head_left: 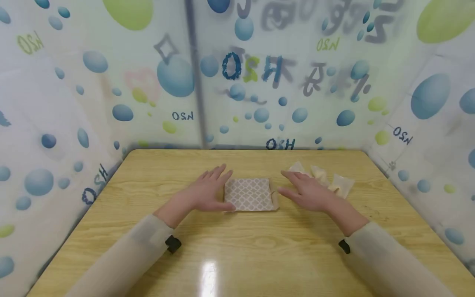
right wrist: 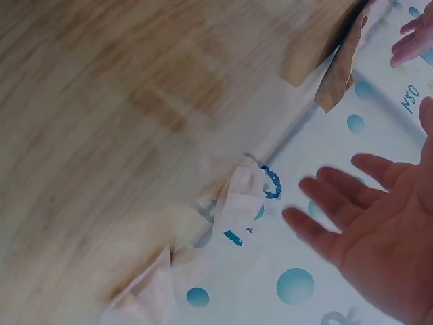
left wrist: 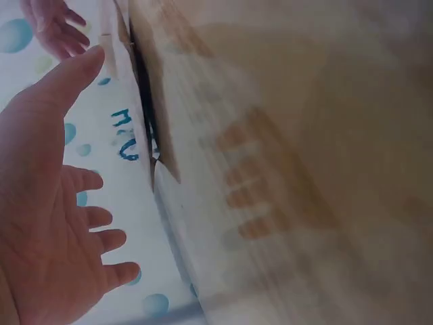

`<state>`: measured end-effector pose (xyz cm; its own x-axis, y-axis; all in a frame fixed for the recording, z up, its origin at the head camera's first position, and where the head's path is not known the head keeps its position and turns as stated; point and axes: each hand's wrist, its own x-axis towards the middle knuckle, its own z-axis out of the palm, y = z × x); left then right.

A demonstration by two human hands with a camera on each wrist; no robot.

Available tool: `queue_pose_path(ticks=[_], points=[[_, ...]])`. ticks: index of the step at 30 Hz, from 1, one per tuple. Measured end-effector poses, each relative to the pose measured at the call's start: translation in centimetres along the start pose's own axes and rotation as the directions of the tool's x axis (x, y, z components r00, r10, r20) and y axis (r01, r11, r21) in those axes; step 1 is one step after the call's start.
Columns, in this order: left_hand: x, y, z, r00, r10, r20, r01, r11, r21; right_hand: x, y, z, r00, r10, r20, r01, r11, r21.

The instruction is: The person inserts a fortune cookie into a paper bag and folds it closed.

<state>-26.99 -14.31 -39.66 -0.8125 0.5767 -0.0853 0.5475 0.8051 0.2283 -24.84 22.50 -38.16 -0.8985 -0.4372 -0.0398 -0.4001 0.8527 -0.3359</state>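
Observation:
A flat rectangular piece with a grey-and-white lattice pattern [head_left: 248, 194] lies at the middle of the table, a brown cardboard edge [head_left: 275, 197] showing along its right side. My left hand [head_left: 210, 192] is at its left, fingers spread and straight, the thumb overlapping the near left corner in the head view. To the right of the piece is my right hand [head_left: 309, 192], palm down with fingers extended and nothing in them. Both wrist views show the palms bare. In the right wrist view a brown cardboard flap [right wrist: 338, 74] sticks up from the piece.
Several small clear packets [head_left: 345, 183] with pale contents lie just beyond my right hand, partly hidden by it. The wooden table [head_left: 259, 247] meets a curtain [head_left: 245, 119] printed with blue and green dots at its back and sides.

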Motion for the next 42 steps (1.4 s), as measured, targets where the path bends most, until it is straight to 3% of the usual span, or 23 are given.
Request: queue_pose_path(ticks=[4, 9, 14, 24, 34, 42], points=[[1.5, 0.5, 0.2, 0.996, 0.029, 0.086, -0.026, 0.999, -0.035, 0.5, -0.1, 0.4, 0.999, -0.012, 0.030, 0.010, 0.996, 0.088], [2.9, 1.6, 0.5, 0.989, 0.053, 0.135, -0.047, 0.998, -0.046, 1.0, -0.1, 0.7, 0.999, -0.023, 0.032, 0.016, 0.983, 0.182], [3.4, 2.5, 0.3, 0.990, 0.041, 0.134, -0.039, 0.999, -0.020, 1.1, 0.0, 0.6, 1.000, -0.008, 0.023, 0.002, 0.968, 0.250], [3.7, 3.5, -0.2, 0.992, 0.014, 0.129, -0.019, 0.999, 0.039, 0.9, 0.0, 0.0, 1.000, -0.016, 0.023, 0.009, 0.965, 0.261], [3.1, 3.4, -0.3, 0.997, 0.068, 0.043, -0.069, 0.998, 0.012, 1.2, -0.6, 0.0, 0.997, 0.028, -0.069, -0.003, 0.943, 0.333], [2.4, 4.3, -0.6, 0.989, 0.142, -0.049, -0.142, 0.990, 0.009, 1.5, -1.9, 0.0, 0.992, -0.034, -0.118, 0.075, 0.927, 0.368]])
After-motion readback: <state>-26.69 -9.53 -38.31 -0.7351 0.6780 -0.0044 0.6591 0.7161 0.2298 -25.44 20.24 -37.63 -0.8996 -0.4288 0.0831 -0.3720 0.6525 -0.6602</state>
